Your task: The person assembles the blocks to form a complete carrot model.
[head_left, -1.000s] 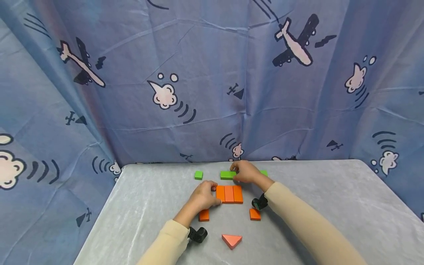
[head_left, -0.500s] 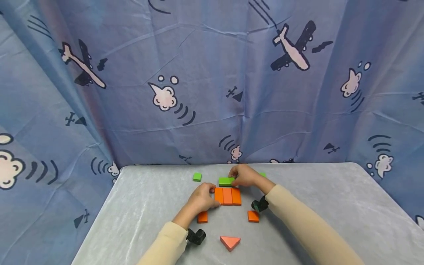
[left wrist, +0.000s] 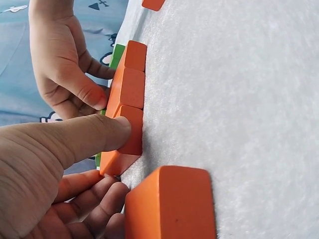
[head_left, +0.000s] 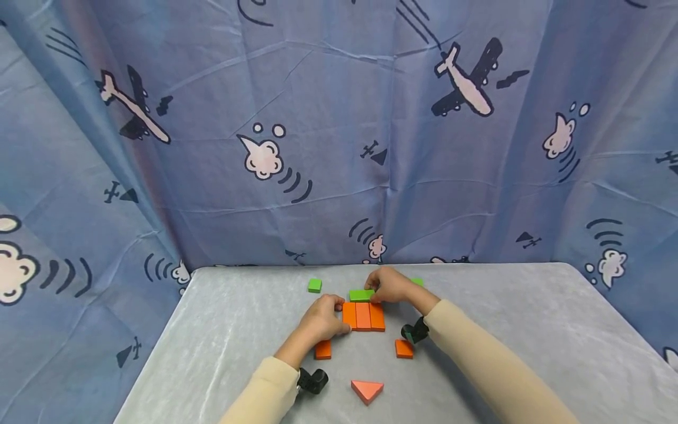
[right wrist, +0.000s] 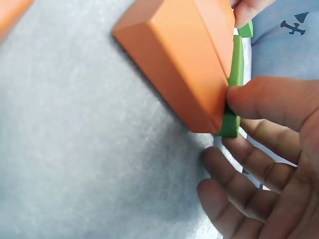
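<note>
Three orange blocks stand side by side in a row (head_left: 363, 317) in the middle of the table. My left hand (head_left: 321, 318) pinches the leftmost orange block (left wrist: 130, 130), its thumb on the near face and its fingers toward the far end. Against the far side of the row lies a long green block (head_left: 360, 295). My right hand (head_left: 391, 285) grips this green block by its right end, the thumb on the near side. In the right wrist view, the green block (right wrist: 238, 59) touches the orange blocks; my right fingers partly cover it.
A small green block (head_left: 315, 285) lies at the back left, and another green piece (head_left: 418, 281) shows behind my right wrist. Small orange blocks lie near my left wrist (head_left: 323, 350) and right wrist. A triangular block (head_left: 366, 390) lies in front. A patterned curtain (head_left: 318, 147) hangs behind the table.
My right hand has brought the green block nearer, closing the gap to the orange row. My left hand has stayed on the leftmost orange block. The head view has tilted slightly.
</note>
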`<state>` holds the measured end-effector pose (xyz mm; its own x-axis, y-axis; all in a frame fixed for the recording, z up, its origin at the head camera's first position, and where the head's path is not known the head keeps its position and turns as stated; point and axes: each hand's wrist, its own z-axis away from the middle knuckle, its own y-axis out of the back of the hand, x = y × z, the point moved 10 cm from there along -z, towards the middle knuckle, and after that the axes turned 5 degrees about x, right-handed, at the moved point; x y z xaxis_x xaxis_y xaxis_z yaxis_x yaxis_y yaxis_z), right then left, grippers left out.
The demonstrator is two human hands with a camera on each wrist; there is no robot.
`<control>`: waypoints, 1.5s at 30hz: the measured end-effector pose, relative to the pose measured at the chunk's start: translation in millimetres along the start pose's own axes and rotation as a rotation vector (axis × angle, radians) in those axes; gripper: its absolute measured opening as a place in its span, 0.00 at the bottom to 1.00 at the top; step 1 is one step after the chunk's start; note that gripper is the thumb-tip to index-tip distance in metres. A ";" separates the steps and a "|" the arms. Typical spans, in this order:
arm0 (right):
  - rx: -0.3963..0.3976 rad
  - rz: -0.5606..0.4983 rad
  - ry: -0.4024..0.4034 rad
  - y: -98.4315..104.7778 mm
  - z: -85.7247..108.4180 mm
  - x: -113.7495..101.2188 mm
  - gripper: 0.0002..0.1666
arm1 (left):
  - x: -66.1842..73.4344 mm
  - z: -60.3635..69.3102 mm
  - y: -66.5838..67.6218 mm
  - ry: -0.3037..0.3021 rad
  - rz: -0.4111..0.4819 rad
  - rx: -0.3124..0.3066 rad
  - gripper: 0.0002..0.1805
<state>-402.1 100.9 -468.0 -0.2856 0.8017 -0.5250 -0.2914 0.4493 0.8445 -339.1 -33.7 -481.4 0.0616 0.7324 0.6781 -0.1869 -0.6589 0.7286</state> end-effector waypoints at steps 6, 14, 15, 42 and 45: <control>-0.026 -0.007 -0.009 -1.2 1.5 0.3 0.12 | 1.9 1.2 -0.9 -0.005 0.003 0.001 0.32; -0.035 -0.025 -0.026 -2.6 2.7 2.5 0.11 | 4.1 2.5 -1.7 -0.012 0.010 -0.004 0.32; -0.036 -0.023 -0.026 -2.5 2.9 2.8 0.11 | 4.2 2.3 -1.9 -0.012 0.007 -0.004 0.32; 0.089 0.025 0.000 23.6 22.3 1.2 0.15 | -0.4 0.6 -3.3 0.004 -0.015 -0.014 0.34; 0.127 0.039 0.031 34.4 28.0 -0.6 0.16 | -0.8 0.2 -2.3 0.001 -0.013 -0.014 0.34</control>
<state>-386.4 126.9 -435.6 -0.3232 0.8079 -0.4928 -0.1620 0.4659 0.8699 -338.5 -32.8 -483.6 0.0633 0.7411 0.6684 -0.2002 -0.6467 0.7360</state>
